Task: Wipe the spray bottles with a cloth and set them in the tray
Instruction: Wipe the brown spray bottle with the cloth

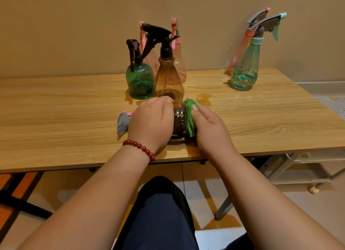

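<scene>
A dark brown spray bottle lies on its side near the front of the wooden table, its grey and pink trigger head pointing left. My left hand grips its upper body. My right hand presses a folded green cloth against the bottle's base end. Behind stand an amber bottle and a green ribbed bottle, both with black triggers, and two pink bottles behind them. At the far right lean a teal bottle and a pink bottle.
A wall runs along the table's far edge. A pale perforated tray or rack sits low at the right, beside and below the table. My legs are under the front edge. A wet patch shows on the tabletop right of the amber bottle.
</scene>
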The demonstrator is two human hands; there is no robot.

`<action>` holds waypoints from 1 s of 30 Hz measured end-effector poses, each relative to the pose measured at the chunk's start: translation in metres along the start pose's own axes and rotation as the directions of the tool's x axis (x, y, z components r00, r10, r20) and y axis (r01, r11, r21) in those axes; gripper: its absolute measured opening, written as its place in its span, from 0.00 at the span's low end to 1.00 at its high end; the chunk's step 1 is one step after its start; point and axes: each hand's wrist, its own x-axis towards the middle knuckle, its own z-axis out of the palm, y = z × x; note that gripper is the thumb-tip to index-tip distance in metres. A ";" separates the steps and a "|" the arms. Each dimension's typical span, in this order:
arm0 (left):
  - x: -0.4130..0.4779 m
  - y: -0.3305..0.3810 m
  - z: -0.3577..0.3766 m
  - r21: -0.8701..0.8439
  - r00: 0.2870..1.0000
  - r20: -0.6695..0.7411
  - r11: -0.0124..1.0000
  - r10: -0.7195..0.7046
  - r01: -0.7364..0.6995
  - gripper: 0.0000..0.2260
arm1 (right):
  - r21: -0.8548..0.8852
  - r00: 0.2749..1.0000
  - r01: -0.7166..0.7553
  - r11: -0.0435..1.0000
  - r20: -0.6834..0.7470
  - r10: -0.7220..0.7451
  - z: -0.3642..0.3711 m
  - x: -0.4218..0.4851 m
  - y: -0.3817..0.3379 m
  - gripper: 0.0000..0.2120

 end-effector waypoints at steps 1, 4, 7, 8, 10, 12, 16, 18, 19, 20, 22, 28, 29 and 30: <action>0.000 0.000 0.001 -0.002 1.000 -0.005 1.000 -0.004 0.004 0.23 | -0.003 1.000 0.002 1.000 0.012 -0.002 -0.002 -0.002 0.000 0.18; -0.001 -0.001 0.001 -0.007 1.000 -0.020 1.000 -0.002 0.002 0.23 | -0.029 0.998 0.029 0.999 0.060 -0.027 -0.003 -0.011 -0.001 0.19; -0.007 0.001 -0.001 0.017 0.999 -0.048 1.000 0.019 -0.018 0.21 | -0.069 0.997 0.034 0.997 0.070 -0.030 0.000 -0.012 -0.003 0.20; -0.008 0.002 -0.001 0.022 0.998 -0.052 0.999 0.024 -0.023 0.21 | -0.073 0.998 0.021 0.997 0.064 -0.016 0.000 -0.010 -0.003 0.20; -0.009 0.002 -0.002 0.031 0.998 -0.049 0.999 0.035 -0.034 0.20 | -0.071 0.999 -0.024 0.997 0.043 0.027 -0.001 -0.005 -0.006 0.19; -0.008 0.001 -0.003 0.029 0.999 -0.040 0.999 0.036 -0.035 0.19 | -0.059 0.998 -0.043 0.997 0.041 0.046 -0.002 -0.005 -0.009 0.19; -0.006 0.001 -0.002 0.036 0.999 -0.034 0.999 0.027 -0.026 0.20 | -0.095 0.997 0.038 0.995 0.068 -0.031 0.003 -0.015 -0.012 0.21; -0.006 0.002 -0.001 0.020 0.998 -0.045 0.999 0.035 -0.034 0.19 | -0.096 0.998 0.037 0.995 0.047 -0.033 0.005 -0.015 -0.011 0.21; -0.007 0.002 -0.001 0.002 0.998 -0.057 0.999 0.041 -0.041 0.19 | -0.083 0.999 0.016 0.996 0.034 -0.014 0.005 -0.013 -0.011 0.20; -0.008 0.001 -0.002 -0.015 0.997 -0.069 0.999 0.044 -0.046 0.18 | -0.069 1.000 -0.016 0.998 0.021 0.018 0.005 -0.011 -0.010 0.20; -0.009 0.000 -0.002 -0.027 0.996 -0.077 0.999 0.037 -0.039 0.18 | -0.069 0.997 -0.081 0.994 0.008 0.082 0.005 -0.007 -0.011 0.19; -0.004 -0.003 0.001 -0.003 0.998 -0.059 1.000 0.025 -0.026 0.20 | -0.058 0.999 0.026 0.998 0.032 -0.024 0.005 -0.013 -0.022 0.19; -0.005 -0.003 0.001 -0.006 0.998 -0.060 1.000 0.028 -0.029 0.20 | -0.053 0.998 0.044 0.998 0.039 -0.042 0.007 -0.014 -0.023 0.19; -0.005 -0.003 0.001 -0.008 0.998 -0.062 1.000 0.029 -0.030 0.19 | -0.057 0.998 0.046 0.997 0.036 -0.044 0.007 -0.014 -0.023 0.19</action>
